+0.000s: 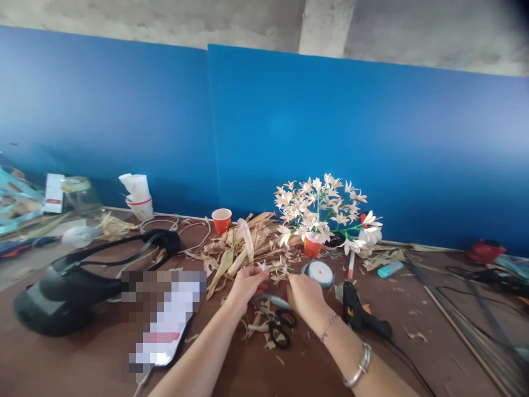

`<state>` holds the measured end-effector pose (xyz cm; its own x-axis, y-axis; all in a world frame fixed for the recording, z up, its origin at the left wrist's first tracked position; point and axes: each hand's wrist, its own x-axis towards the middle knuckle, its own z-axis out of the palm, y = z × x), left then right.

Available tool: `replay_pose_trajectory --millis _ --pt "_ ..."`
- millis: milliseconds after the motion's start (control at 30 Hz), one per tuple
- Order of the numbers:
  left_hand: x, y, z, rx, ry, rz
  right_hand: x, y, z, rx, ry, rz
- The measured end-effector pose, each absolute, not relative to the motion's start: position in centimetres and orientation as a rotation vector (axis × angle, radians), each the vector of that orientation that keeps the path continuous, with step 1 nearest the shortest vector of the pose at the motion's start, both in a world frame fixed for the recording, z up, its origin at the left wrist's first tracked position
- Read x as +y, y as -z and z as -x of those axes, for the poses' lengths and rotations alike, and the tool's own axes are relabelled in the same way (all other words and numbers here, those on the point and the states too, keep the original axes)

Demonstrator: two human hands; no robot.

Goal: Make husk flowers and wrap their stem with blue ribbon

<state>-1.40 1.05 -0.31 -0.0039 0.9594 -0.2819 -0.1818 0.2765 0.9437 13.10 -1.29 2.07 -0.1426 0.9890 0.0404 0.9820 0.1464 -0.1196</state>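
My left hand is closed in a pinch in the middle of the head view, with a small pale husk flower showing at its fingertips. To its right, my right hand is closed with its back to me, and whatever its fingers hold is hidden. Between and below the hands lies a pair of black-handled scissors among husk scraps. Just beyond is a pile of dried corn husks. A roll of white ribbon lies behind my right hand, near a red paper cup bearing white husk flowers.
A black glue gun with a cord lies right of my right arm. A phone, blurred out, and a black headset are on the left. Another red cup stands behind. A blue partition closes off the back.
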Motion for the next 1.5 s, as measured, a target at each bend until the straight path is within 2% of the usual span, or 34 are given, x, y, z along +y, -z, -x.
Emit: replay_pose_trajectory --millis 300,833,1067,1167,1500 --pt "1.3 0.4 1.5 1.225 -1.136 -0.879 -0.6 -2.1 -10.0 -2.342 -0.155 1.906" --pt "1.5 -0.2 2.3 0.725 -1.169 -0.602 -0.5 -2.2 -11.1 -2.318 -0.273 1.708" --pt "1.2 -0.7 2.4 0.593 -1.132 -0.484 -1.4 -1.9 -13.1 -1.517 -0.871 1.310" --pt "0.9 -0.5 1.9 0.575 -1.076 -0.471 -2.5 -1.9 -12.9 -1.332 -0.993 1.112" --pt "0.1 -0.1 0.7 0.588 -0.937 -0.413 -4.3 -0.9 -12.3 -1.525 -0.503 1.045"
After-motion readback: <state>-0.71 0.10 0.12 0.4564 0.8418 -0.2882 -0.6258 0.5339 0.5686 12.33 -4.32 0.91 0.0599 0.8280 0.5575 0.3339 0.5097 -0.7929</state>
